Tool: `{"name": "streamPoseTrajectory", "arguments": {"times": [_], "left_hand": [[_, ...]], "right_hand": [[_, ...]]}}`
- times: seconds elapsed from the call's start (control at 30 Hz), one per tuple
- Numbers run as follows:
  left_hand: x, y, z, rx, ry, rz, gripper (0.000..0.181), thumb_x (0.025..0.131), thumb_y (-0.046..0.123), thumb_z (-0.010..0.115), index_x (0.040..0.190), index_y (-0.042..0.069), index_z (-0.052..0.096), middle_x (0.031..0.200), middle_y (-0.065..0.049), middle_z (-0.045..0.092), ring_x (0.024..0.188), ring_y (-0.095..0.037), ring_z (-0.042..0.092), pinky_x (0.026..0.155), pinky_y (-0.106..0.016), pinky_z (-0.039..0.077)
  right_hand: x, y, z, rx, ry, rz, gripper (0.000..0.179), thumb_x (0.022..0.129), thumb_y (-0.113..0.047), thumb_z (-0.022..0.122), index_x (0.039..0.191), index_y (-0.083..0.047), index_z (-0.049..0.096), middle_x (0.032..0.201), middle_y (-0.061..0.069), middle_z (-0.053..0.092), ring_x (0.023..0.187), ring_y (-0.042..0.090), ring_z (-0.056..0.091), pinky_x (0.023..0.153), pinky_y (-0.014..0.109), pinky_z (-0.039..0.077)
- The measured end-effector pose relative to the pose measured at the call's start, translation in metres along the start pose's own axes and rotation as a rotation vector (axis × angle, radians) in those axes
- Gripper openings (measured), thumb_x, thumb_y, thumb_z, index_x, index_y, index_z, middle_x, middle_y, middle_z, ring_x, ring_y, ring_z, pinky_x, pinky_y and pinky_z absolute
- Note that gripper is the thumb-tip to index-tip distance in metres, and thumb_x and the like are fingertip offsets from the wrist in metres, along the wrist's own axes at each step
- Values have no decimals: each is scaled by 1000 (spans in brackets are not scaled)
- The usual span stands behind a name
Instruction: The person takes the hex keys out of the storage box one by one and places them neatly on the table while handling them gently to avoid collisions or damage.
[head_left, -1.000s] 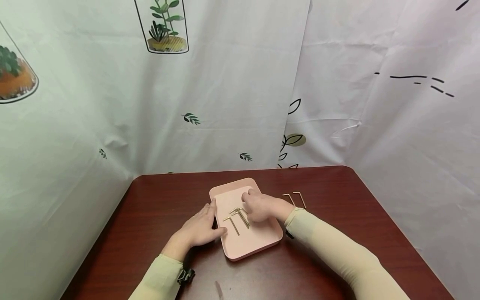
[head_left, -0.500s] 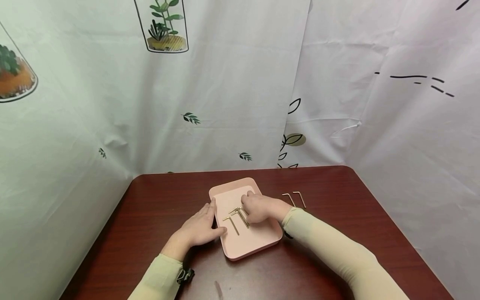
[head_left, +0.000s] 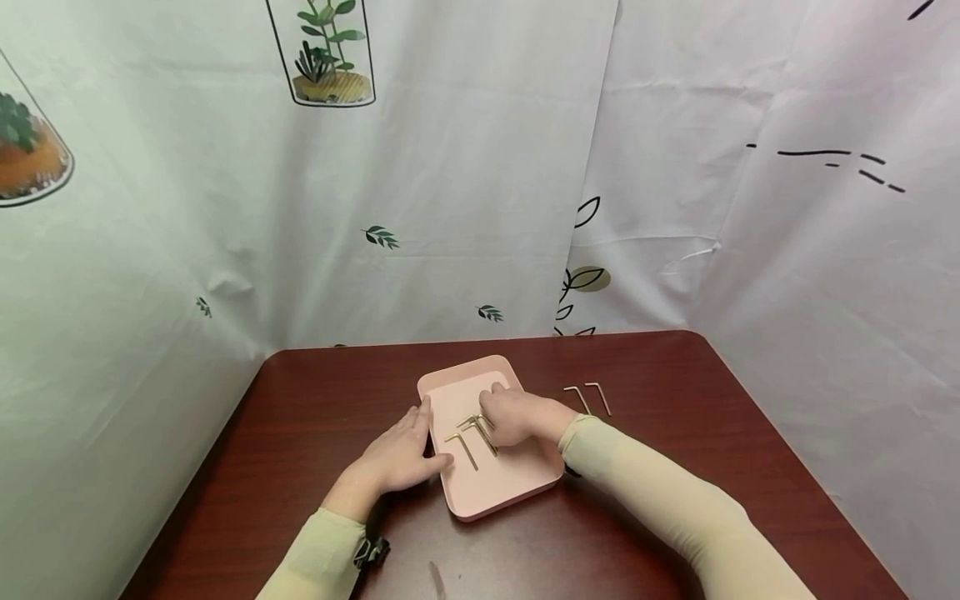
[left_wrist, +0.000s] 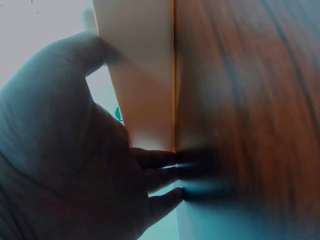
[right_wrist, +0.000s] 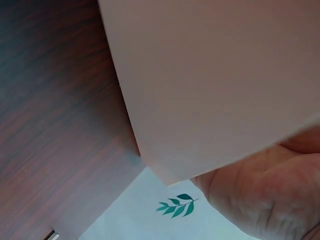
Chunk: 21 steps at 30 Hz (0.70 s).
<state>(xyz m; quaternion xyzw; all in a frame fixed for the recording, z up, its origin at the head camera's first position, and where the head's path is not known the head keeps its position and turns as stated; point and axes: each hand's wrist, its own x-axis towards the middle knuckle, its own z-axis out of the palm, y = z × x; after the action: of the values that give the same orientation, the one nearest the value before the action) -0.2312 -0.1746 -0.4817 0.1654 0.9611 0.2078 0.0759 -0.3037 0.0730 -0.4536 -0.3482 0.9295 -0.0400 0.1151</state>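
Note:
A pale pink tray (head_left: 501, 490) lies tilted on the table in the head view. Along its left side rests my left hand (head_left: 397, 452), fingers extended against the outer wall and thumb over the rim. Inside the tray is a brass-coloured hex key (head_left: 467, 452), with several more overlapping hex keys (head_left: 483, 437) just right of it. My right hand (head_left: 517, 417) reaches over the right rim with bent fingers, beside this cluster and partly covering it. Whether its fingertips pinch a key is hidden. In the right wrist view, the tray wall (right_wrist: 210, 90) blocks the fingers.
Two more hex keys, a left one (head_left: 579, 398) and a right one (head_left: 599, 397), lie on the dark red wooden table (head_left: 315, 417) beyond the right forearm. White printed curtains (head_left: 450, 167) stand around the table's back and sides.
My right hand has shifted slightly left inside the tray, toward the cluster of hex keys. The left hand and the tray stay practically where they were.

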Motion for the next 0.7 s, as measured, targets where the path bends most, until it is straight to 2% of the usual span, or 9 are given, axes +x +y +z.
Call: {"name": "streamPoseTrajectory", "arguments": {"times": [0.33, 0.7], "left_hand": [[0, 1, -1, 1, 4, 3, 114, 99, 52, 73, 172, -14, 14, 175, -37, 29, 164, -50, 30, 130, -58, 34], [-1, 1, 0, 1, 0, 0, 115, 99, 53, 73, 172, -13, 14, 175, -35, 30, 164, -48, 30, 130, -57, 35]], "right_hand": [[2, -3, 1, -27, -2, 14, 26, 92, -17, 80, 109, -8, 62, 96, 6, 52, 77, 17, 54, 70, 33, 51], [3, -4, 4, -25, -14, 31, 22, 97, -16, 77, 110, -9, 62, 95, 4, 52, 78, 16, 53, 70, 31, 50]]}}
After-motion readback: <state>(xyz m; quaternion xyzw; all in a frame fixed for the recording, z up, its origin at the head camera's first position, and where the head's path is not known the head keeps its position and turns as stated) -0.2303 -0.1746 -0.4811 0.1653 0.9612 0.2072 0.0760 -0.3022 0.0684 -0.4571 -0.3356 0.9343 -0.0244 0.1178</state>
